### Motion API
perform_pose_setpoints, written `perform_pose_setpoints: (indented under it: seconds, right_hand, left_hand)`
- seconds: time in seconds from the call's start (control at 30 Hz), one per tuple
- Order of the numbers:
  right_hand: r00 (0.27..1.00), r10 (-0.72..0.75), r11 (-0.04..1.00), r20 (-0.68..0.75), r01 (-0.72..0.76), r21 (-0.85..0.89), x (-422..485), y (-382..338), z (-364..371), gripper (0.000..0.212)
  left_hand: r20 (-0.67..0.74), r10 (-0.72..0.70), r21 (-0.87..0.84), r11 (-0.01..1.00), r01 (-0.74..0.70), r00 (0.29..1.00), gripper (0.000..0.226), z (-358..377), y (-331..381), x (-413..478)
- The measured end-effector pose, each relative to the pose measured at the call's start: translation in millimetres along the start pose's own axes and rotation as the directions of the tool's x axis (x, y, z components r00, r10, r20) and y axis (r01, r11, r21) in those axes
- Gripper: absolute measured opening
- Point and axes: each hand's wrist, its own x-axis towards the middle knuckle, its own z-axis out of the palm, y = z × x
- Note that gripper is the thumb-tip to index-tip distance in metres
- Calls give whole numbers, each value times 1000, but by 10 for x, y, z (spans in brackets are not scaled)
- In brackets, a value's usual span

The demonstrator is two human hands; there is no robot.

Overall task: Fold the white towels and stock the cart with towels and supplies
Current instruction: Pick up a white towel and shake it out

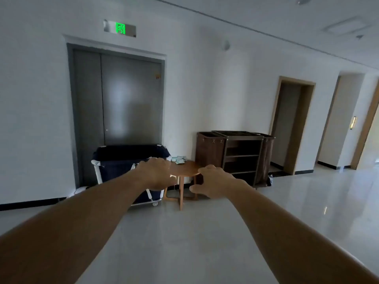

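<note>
Both outstretched: left hand, right hand

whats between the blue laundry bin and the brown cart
In the head view, a small round wooden table holding a few pale packets stands between the bin and cart.

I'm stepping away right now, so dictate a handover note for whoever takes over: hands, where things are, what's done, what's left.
Left hand: held out ahead, fingers loosely curled, holding nothing.
Right hand: the same, holding nothing.
Navy laundry bin stands before the grey double doors; no towels visible from here.
Small packets lie on the round wooden table, between bin and cart.
Brown cart stands by the wall on the right; its visible shelves look bare.
Done: nothing visible.
Left: fold towels, stock cart.
</note>
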Motion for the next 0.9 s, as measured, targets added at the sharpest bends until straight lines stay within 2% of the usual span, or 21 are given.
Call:
perform_pose_setpoints:
  seconds: [0.17,0.4,0.63,0.9]
  right_hand:
    - [1000,17,1000,23,-17,5,458,-7,94,79]
    - [1000,-24,999,11,24,-26,1370,-227,45,60]
    - [998,61,998,25,-61,-14,2397,-153,110,71]
    - [994,109,993,17,-108,-40,3711,459,245,75]
  left_hand:
    - [17,-26,-1,1000,26,1000,63,138,-265,384]
    - [21,2,-8,1000,-1,1000,58,308,-853,1333]
    - [63,27,-29,999,-25,998,58,491,-1283,2329]
    - [90,24,-47,999,-20,996,46,754,-1382,3535]
